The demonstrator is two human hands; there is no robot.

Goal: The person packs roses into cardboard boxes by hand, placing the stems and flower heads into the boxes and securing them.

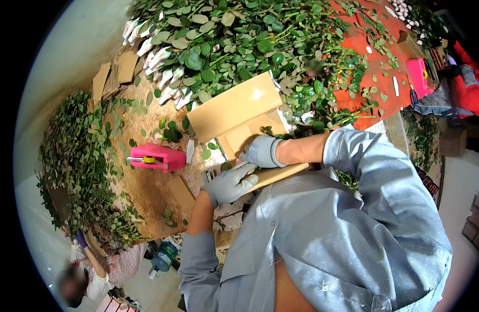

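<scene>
A creased cardboard sheet (234, 106) stands open in front of me, its far panel raised and its near flap (281, 176) close to my body. Both my hands wear grey gloves and meet over the fold between these panels. My left hand (229, 186) is closed at the near flap's left end, its thumb against the cardboard. From the right, my right hand (263, 152) reaches in with fingers curled down onto the inner part. What lies under the fingers of either hand is hidden.
Leafy rose stems (239, 41) heap along the far side, with white-wrapped bundles (164, 73) at their left. On the table (151, 203) stands a pink tape dispenser (159, 157). Cardboard pieces (181, 192) lie near it. Another person's arm (96, 262) shows at lower left, beside more greenery (78, 161).
</scene>
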